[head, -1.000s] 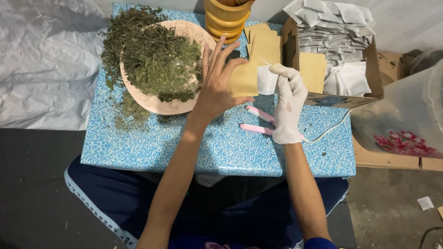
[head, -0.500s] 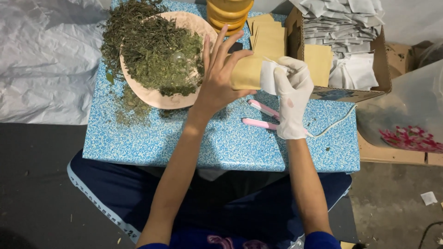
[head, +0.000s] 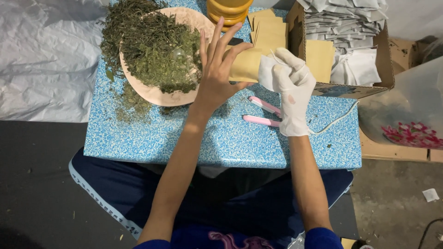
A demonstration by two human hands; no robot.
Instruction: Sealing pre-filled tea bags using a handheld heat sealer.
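Note:
My bare left hand point(head: 218, 69) holds a tan paper pouch point(head: 245, 65) above the blue speckled table point(head: 184, 138), thumb under it and fingers spread upward. My right hand point(head: 292, 87), in a white glove, grips a small white filter bag point(head: 267, 71) at the pouch's open end. Just left of my hands a pink plate point(head: 159, 96) carries a heap of dried green herbs point(head: 154, 46). A pink two-armed sealing tool point(head: 262, 113) lies on the table under my right hand.
A cardboard box point(head: 385, 60) at the back right holds stacked white bags point(head: 346, 20) and tan pouches. More tan pouches point(head: 267, 27) and a yellow jar point(head: 228, 10) stand behind my hands. A white cord point(head: 337, 121) runs over the table. Crumpled white plastic sheet point(head: 41, 60) lies left.
Both hands have stayed together at the pouch; the white bag sits a little further into the pouch's mouth. The view has shifted slightly.

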